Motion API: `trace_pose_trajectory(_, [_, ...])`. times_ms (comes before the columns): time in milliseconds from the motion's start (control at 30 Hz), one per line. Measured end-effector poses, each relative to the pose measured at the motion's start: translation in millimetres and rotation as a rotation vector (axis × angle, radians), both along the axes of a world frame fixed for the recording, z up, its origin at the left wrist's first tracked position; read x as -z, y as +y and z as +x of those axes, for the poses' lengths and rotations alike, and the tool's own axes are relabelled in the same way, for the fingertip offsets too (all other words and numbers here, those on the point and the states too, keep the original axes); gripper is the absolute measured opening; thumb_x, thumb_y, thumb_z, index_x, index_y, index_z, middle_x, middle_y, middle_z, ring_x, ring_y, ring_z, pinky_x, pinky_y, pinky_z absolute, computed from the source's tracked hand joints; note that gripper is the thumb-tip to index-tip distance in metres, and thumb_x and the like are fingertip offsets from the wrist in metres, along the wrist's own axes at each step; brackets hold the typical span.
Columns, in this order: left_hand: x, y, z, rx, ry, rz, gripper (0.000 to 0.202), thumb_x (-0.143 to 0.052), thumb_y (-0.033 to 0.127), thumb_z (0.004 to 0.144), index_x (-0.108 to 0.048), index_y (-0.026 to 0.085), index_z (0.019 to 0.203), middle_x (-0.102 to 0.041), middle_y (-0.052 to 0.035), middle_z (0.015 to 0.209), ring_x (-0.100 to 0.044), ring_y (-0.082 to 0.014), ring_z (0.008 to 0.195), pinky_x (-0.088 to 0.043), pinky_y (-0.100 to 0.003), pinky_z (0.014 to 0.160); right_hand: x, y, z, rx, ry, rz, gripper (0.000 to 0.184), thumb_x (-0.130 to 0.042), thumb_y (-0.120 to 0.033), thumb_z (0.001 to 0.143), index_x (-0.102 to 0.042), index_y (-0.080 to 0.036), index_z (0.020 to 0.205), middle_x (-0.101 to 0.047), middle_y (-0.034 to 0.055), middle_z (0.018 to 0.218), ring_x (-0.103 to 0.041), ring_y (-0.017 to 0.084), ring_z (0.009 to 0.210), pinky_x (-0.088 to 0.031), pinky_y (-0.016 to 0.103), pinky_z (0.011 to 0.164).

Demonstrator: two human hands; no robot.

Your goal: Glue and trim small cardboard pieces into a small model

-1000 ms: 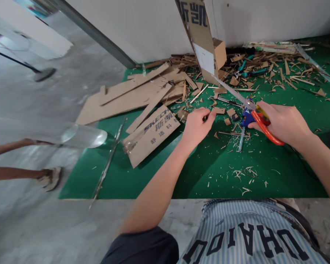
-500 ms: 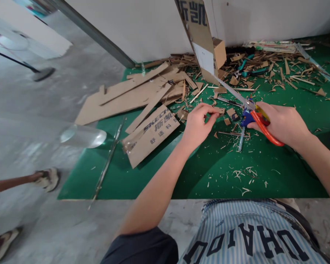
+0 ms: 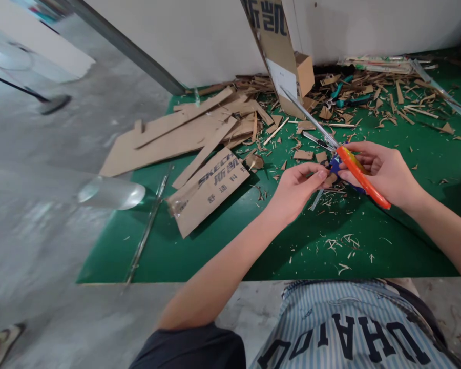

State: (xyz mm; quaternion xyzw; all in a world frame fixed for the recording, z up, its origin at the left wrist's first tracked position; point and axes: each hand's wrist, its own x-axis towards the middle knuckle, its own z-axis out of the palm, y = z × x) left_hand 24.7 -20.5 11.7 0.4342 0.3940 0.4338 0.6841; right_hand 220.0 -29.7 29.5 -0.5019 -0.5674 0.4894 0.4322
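Observation:
My right hand [image 3: 384,171] is closed around the orange-and-yellow handles of a pair of scissors [image 3: 363,179]. Their long blades point away to the upper left. My left hand [image 3: 297,187] pinches a small cardboard piece [image 3: 331,179], close beside the fingertips of my right hand. Partly covered by the hands and scissors, a blue glue gun [image 3: 335,165] lies on the green table, with a clear glue stick [image 3: 316,200] showing near it. A small cardboard rectangle [image 3: 303,155] and a utility knife [image 3: 313,138] lie just beyond my left hand.
A printed cardboard piece [image 3: 211,192] and long cardboard sheets [image 3: 165,138] lie on the left. Scraps and teal-handled pliers [image 3: 355,101] cover the back, where a tall cardboard strip [image 3: 278,51] stands. A clear cylinder [image 3: 111,193] is at the left edge. Another person's shoe [image 3: 2,346] shows lower left.
My left hand has let go of the small cardboard rectangle and moved right, now pinching another small piece. The scissors have shifted left, and the right fingers have come toward the left hand.

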Motion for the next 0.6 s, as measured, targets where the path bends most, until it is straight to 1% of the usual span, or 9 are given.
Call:
trace_pose_trajectory(67, [-0.6,-2,4,-0.029,-0.026,-0.024,0.018,-0.085,0.032,0.071,-0.072,0.02,0.074,-0.066,0.002,0.074,-0.062,-0.0089,0.069,-0.057,-0.027,0.077,-3.1,-1,0,-0.03,0.032,-0.007,0.074,-0.093,-0.044,0.058,-0.069,-0.014,0.121,-0.077,0.0095,0.094,-0.076,0.028,0.09,-0.064,0.047,0.086])
trace_pose_trajectory(133, [-0.3,-4,7,-0.061,-0.04,-0.037,0.016,-0.083,0.03,0.073,-0.072,0.019,0.076,-0.068,0.0018,0.072,-0.064,-0.0093,0.069,-0.058,-0.029,0.08,-4.2,-2,-1,-0.054,0.056,0.008,0.076,-0.094,-0.042,0.057,-0.067,-0.015,0.123,-0.077,0.01,0.099,-0.076,0.027,0.093,-0.063,0.047,0.089])
trace_pose_trajectory(233, [1.9,-6,10,-0.099,-0.037,-0.012,0.015,-0.082,0.029,0.075,-0.073,0.019,0.079,-0.072,0.0001,0.076,-0.068,-0.012,0.073,-0.06,-0.034,0.083,-1.2,-4,-4,-0.054,0.077,0.042,0.083,-0.095,-0.041,0.056,-0.064,-0.014,0.127,-0.076,0.0113,0.106,-0.075,0.027,0.095,-0.062,0.047,0.093])
trace_pose_trajectory(300, [3.7,-7,12,-0.136,-0.002,0.038,0.013,-0.081,0.029,0.076,-0.074,0.019,0.081,-0.075,-0.001,0.081,-0.071,-0.0139,0.076,-0.06,-0.035,0.083,2.0,-5,-7,-0.038,0.079,0.069,0.085,-0.095,-0.042,0.057,-0.062,-0.013,0.13,-0.075,0.0121,0.109,-0.075,0.027,0.096,-0.062,0.046,0.093])
trace_pose_trajectory(367, [4.5,-9,14,-0.189,0.072,0.113,0.009,-0.079,0.027,0.078,-0.075,0.02,0.082,-0.076,-0.001,0.082,-0.071,-0.014,0.077,-0.06,-0.034,0.081,4.9,-6,-8,-0.023,0.063,0.1,0.086,-0.093,-0.043,0.059,-0.06,-0.014,0.133,-0.074,0.0123,0.111,-0.075,0.026,0.098,-0.062,0.045,0.093])
trace_pose_trajectory(500, [3.1,-11,16,-0.264,0.253,0.26,0.003,-0.076,0.024,0.08,-0.076,0.021,0.082,-0.076,-0.0006,0.081,-0.069,-0.0131,0.076,-0.058,-0.03,0.075,10.0,-7,-9,-0.014,-0.008,0.166,0.079,-0.089,-0.043,0.067,-0.058,-0.018,0.135,-0.074,0.0097,0.109,-0.074,0.025,0.099,-0.061,0.044,0.094])
trace_pose_trajectory(600, [2.9,-12,17,-0.294,0.298,0.335,0.003,-0.076,0.024,0.08,-0.075,0.021,0.08,-0.075,-0.0005,0.08,-0.068,-0.0128,0.076,-0.057,-0.028,0.074,14.2,-7,-8,0.001,-0.054,0.201,0.074,-0.086,-0.043,0.071,-0.058,-0.019,0.135,-0.074,0.0088,0.108,-0.073,0.025,0.101,-0.06,0.043,0.094])
